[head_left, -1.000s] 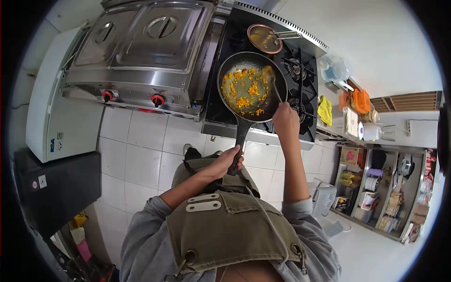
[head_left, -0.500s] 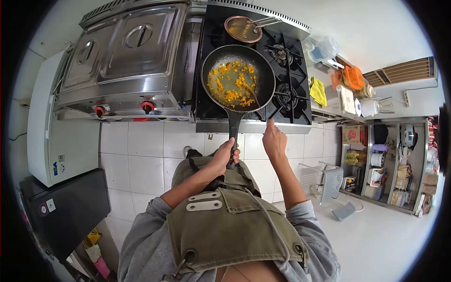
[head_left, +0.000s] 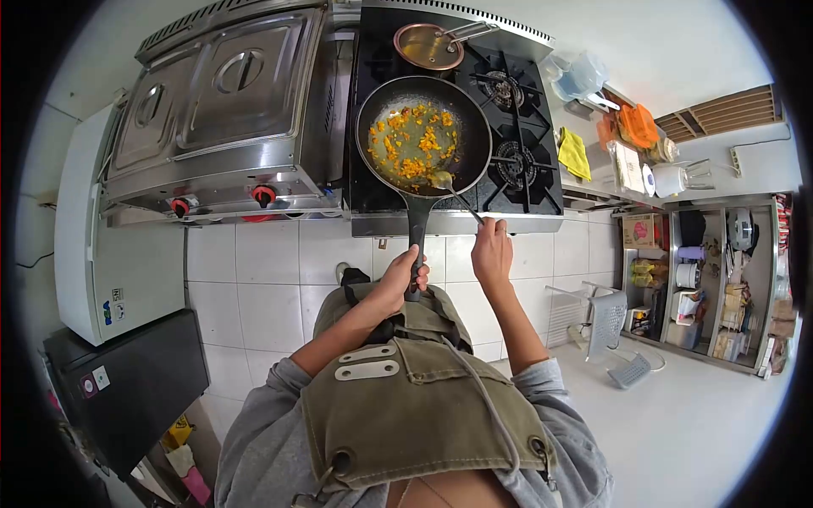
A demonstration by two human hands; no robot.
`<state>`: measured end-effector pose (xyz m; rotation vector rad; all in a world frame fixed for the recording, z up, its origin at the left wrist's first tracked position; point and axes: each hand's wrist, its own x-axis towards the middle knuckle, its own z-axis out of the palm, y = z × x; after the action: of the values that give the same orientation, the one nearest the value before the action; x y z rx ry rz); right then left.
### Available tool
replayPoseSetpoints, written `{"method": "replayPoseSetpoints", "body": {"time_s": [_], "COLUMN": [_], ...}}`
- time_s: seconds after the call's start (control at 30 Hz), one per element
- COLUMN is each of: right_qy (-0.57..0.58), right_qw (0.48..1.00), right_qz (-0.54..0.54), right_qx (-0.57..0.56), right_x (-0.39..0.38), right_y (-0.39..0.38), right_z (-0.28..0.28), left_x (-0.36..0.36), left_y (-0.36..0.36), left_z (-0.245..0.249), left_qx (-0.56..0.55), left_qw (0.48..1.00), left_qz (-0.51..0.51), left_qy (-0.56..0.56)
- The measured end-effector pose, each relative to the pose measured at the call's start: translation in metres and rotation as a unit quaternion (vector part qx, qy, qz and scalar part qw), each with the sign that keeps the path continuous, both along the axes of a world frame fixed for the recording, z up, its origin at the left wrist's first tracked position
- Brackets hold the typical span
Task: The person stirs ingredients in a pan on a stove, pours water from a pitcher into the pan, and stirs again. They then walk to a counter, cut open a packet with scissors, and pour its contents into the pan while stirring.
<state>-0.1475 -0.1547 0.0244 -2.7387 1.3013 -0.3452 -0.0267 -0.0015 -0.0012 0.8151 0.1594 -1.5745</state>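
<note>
My left hand (head_left: 400,275) is wrapped round the black handle of a frying pan (head_left: 467,110) on the stove. Orange-yellow chopped pieces (head_left: 411,140) lie scattered in the pan in a shiny layer. In my right hand (head_left: 493,248), closed at the stove's front edge, is the end of a thin metal spoon (head_left: 442,179). The spoon's bowl rests in the pan's lower right part, touching some pieces. Behind the pan stands a small copper-rimmed pot (head_left: 428,46) with a glass lid.
Bare burners (head_left: 513,165) are right of the pan. A steel warmer (head_left: 241,85) with two lids and red knobs stands left. A yellow cloth (head_left: 574,154) lies on the right counter. Shelves (head_left: 716,279) and a metal chair (head_left: 605,323) are at the right.
The spoon's bowl has moved down and left in the pan, gathering pieces beside it. My right hand has shifted slightly down. The whole view has tilted a little.
</note>
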Motion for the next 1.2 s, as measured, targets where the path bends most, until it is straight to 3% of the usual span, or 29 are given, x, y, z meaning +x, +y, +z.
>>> {"method": "replayPoseSetpoints", "body": {"time_s": [0.07, 0.13, 0.17, 0.27, 0.33, 0.4, 0.5, 0.67, 0.77, 0.93, 1.07, 1.13, 1.2], "right_qy": [-0.039, -0.125, -0.105, -0.127, -0.187, -0.199, -0.170, -0.094, -0.045, -0.002, 0.004, 0.045, -0.037], "right_qw": [0.999, 0.985, 0.984, 0.982, 0.979, 0.971, 0.966, 0.981, 0.975, 0.998, 0.998, 0.998, 0.990], "right_qz": [-0.003, 0.009, 0.003, -0.001, 0.014, -0.029, -0.055, -0.033, -0.028, -0.045, -0.058, -0.032, 0.077], "right_qx": [0.012, 0.122, 0.140, 0.142, 0.082, 0.126, 0.189, 0.169, 0.216, 0.049, 0.035, 0.040, 0.113], "right_x": [0.000, 0.002, 0.002, 0.005, 0.008, 0.007, 0.011, 0.020, 0.029, 0.057, 0.079, 0.084, 0.086], "right_y": [-0.005, -0.007, -0.010, -0.021, -0.029, -0.039, -0.039, -0.040, -0.041, -0.059, -0.081, -0.076, -0.066], "right_z": [-0.009, -0.005, 0.000, 0.011, 0.017, 0.015, 0.025, 0.032, 0.040, 0.034, 0.013, 0.011, 0.012], "left_x": [0.001, 0.000, 0.000, 0.001, 0.002, 0.002, 0.002, 0.004, 0.006, 0.010, 0.016, 0.016, 0.018], "left_y": [0.000, 0.001, 0.001, 0.000, 0.002, 0.002, 0.004, 0.005, 0.006, 0.008, 0.011, 0.012, 0.012], "left_z": [0.001, 0.002, 0.002, 0.001, 0.001, 0.001, 0.001, 0.003, 0.006, 0.007, 0.007, 0.006, 0.004], "left_qx": [-0.010, -0.001, 0.002, 0.005, 0.007, 0.005, 0.004, 0.003, -0.006, -0.011, -0.019, -0.017, -0.024], "left_qw": [1.000, 1.000, 1.000, 1.000, 1.000, 1.000, 1.000, 1.000, 1.000, 1.000, 0.999, 0.999, 0.999], "left_qz": [-0.003, -0.003, -0.002, -0.003, -0.001, -0.003, 0.002, 0.000, -0.004, -0.013, -0.032, -0.031, -0.040], "left_qy": [0.001, -0.008, -0.010, -0.012, -0.011, -0.019, -0.014, -0.013, -0.007, 0.005, 0.015, 0.024, 0.021]}}
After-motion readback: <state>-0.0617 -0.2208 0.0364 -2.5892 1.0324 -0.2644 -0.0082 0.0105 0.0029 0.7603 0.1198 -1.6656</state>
